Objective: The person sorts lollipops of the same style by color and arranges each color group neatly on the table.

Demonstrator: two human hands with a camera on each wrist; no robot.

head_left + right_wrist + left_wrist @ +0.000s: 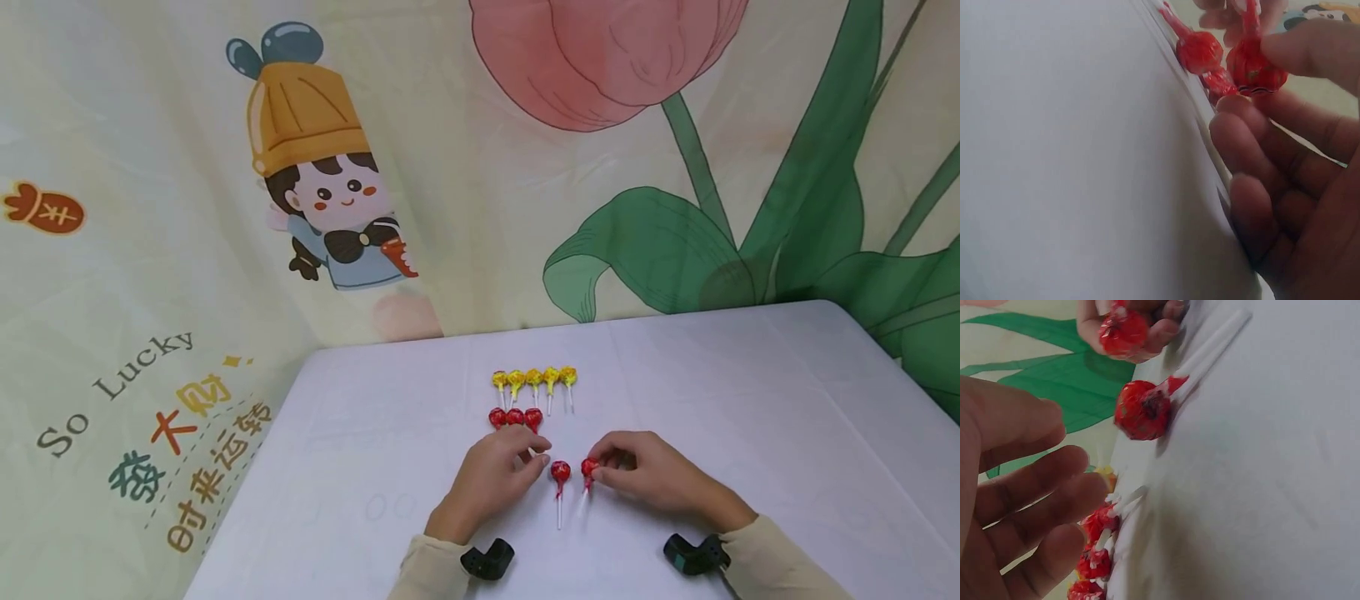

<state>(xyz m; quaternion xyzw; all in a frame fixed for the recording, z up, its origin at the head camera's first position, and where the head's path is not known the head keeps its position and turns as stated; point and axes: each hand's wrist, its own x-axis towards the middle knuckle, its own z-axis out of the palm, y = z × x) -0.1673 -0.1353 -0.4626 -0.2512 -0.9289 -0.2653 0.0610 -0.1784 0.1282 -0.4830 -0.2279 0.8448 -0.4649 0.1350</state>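
Note:
My right hand [648,473] pinches a red-wrapped lollipop [1256,65] by its round head, between thumb and fingertips; its white stick points down toward me in the head view. Just left of it, a second red lollipop [560,472] lies on the table, stick toward me. My left hand [495,471] is beside that one, holding nothing, its fingers slightly bent and apart in the left wrist view. Beyond the left fingers is a row of three red lollipops [514,417], their sticks mostly hidden behind that hand.
Behind the red row, several yellow lollipops [534,378] lie side by side with sticks toward me. All rest on a white-covered table [720,383]. A printed cloth [465,167] with flowers and a cartoon figure hangs behind its far edge.

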